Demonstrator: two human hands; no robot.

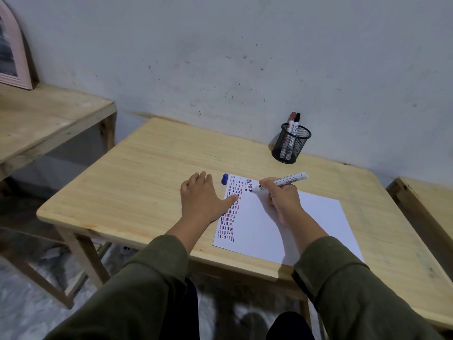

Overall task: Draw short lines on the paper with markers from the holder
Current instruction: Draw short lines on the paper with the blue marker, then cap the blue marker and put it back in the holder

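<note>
A white sheet of paper [306,222] lies on the wooden table [147,173], its left side filled with a column of short red, blue and black lines and a second short column begun beside it. My right hand [282,200] grips an uncapped white marker [286,180] with its tip on the paper near the top of the second column. My left hand [203,197] lies flat on the table, thumb pressing the paper's left edge. A blue cap [224,179] rests by the paper's top left corner. The black mesh holder [291,143] holds two markers at the back.
A grey wall runs behind the table. Another wooden table [44,121] stands to the left with a pink-framed picture [12,52] leaning on the wall. The edge of a third wooden table [426,200] shows at the right.
</note>
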